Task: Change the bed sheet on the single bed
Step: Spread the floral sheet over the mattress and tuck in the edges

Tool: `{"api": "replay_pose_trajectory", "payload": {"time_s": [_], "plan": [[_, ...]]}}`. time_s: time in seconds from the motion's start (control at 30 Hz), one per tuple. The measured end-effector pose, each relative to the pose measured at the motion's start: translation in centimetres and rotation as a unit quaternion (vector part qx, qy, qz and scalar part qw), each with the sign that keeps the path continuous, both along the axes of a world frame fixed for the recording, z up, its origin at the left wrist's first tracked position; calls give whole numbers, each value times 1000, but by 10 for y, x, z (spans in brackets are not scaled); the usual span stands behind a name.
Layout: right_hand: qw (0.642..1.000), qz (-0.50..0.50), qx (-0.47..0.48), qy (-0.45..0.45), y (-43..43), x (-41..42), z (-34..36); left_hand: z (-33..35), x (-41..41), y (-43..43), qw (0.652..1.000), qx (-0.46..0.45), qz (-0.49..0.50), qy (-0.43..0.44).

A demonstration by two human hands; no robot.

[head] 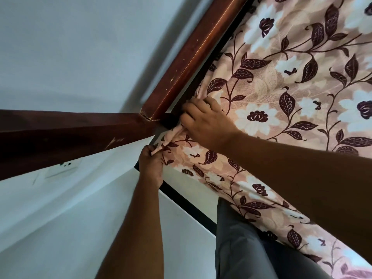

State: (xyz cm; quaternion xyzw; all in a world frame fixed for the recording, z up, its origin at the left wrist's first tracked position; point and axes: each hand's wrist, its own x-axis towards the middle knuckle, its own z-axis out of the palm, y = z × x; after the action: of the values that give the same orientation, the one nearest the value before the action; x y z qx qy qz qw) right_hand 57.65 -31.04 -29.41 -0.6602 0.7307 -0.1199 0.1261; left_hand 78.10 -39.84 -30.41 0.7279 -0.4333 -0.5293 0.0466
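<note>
A pink bed sheet [281,81] with white flowers and dark maroon leaves covers the bed, filling the right of the view. Its corner is bunched at the bed's corner, beside the brown wooden headboard [193,51]. My right hand [203,119] lies on top of that corner, fingers curled into the folds by the headboard. My left hand [151,164] is just below it at the bed's side, pinching the hanging edge of the sheet.
A dark wooden bed post or rail [60,137] runs left from the corner. A white wall [60,47] with a socket [64,166] stands close behind. The black frame edge [187,204] of the bed shows below the sheet. My grey trouser leg [241,244] presses against the bed.
</note>
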Motion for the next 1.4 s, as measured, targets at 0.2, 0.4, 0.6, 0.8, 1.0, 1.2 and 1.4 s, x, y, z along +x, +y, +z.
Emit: {"api": "replay_pose_trajectory", "payload": {"time_s": [0.2,0.4,0.6,0.8,1.0,1.2,1.4], "plan": [[999,0,-40,-12,37,3,2,27,16,2,970,107,67,210],[1000,11,4,-25,36,8,9,50,41,-11,932,271,-83,225],[1000,-10,8,11,24,5,8,59,45,-35,919,289,-42,264],[997,-38,18,-62,13,8,13,53,50,-44,949,183,80,245],[995,-30,-11,-95,9,15,15,20,57,-31,986,-89,-64,-122],[998,18,-26,-63,11,25,-3,4,26,-9,971,29,214,105],[994,37,105,-11,3,16,-6,-1,-27,30,977,116,76,163]]}}
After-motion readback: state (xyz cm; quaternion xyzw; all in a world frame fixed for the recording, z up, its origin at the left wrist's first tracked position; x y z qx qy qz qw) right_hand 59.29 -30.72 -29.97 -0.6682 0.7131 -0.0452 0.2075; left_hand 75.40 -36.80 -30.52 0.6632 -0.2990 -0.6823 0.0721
